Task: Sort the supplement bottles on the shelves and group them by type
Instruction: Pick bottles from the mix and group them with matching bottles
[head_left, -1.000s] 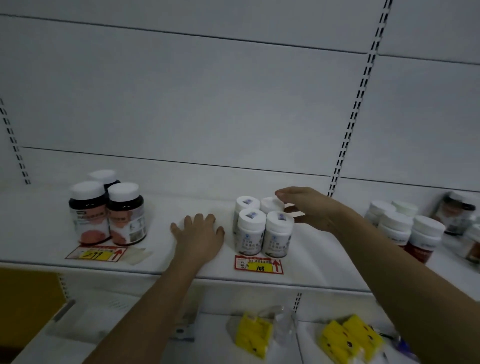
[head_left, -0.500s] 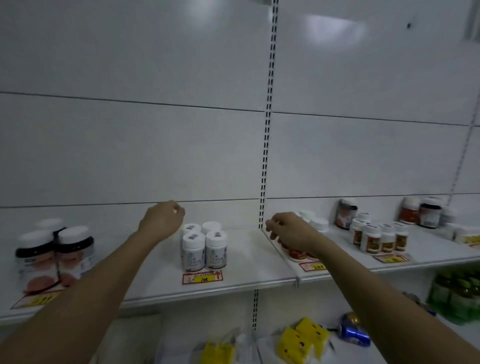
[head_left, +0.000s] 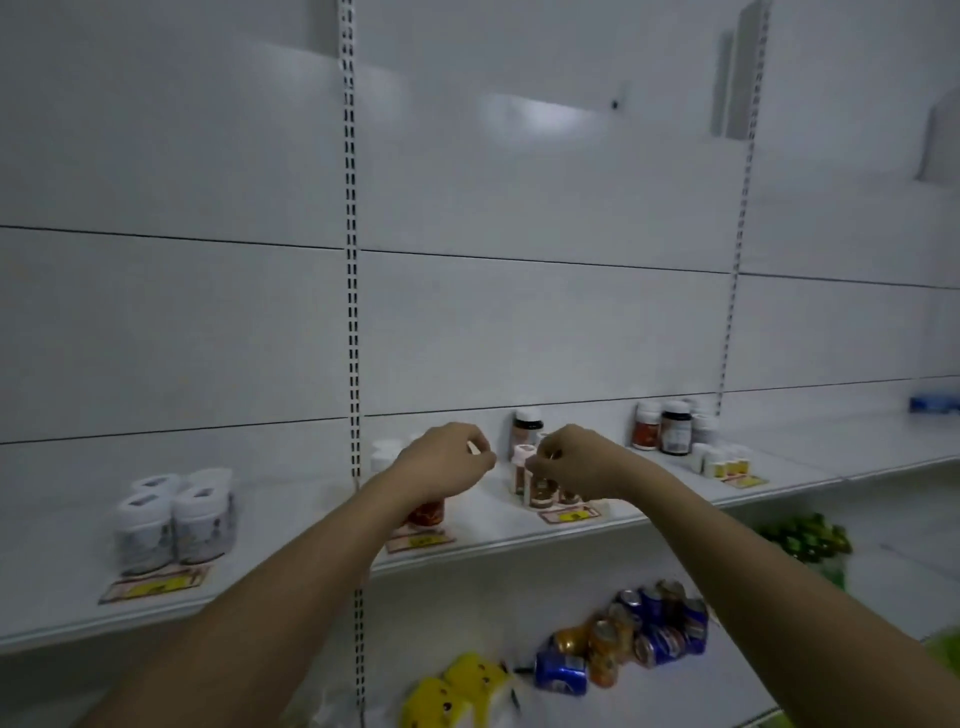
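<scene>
White slatted store wall, one long white shelf (head_left: 291, 525) across the middle, dim light, and both arms are up over it. The right hand (head_left: 569, 460) sits on top of a cluster of small white-capped brown-label bottles (head_left: 537, 491), fingers curled down over the caps; whether it has one pinched or is only touching, I can't say from here. The left hand (head_left: 444, 460) hangs just beside it, fingers curled in loosely, with something pale at the fingertips that I can't make out. Under the left wrist stands a red-label bottle (head_left: 428, 512), mostly hidden, upright by the look of it.

So the key relation: the brown-label cluster lies straight below the right hand, bottles standing upright, and the right hand is clearly the nearer one for that group. The red-label bottle belongs to the left.

Moving out, a taller dark bottle (head_left: 525, 428) stands behind the cluster against the wall. Further right, well apart, a mixed bunch (head_left: 662, 428) of larger bottles, and in front of it little yellow-label bottles (head_left: 722, 462). Far left, four white bottles (head_left: 174, 522) already sit in a tidy square. Below the shelf, soda cans (head_left: 639, 636) and yellow packets (head_left: 452, 686) are lying about.

My read: sorting partly done, the right side is still mixed.
</scene>
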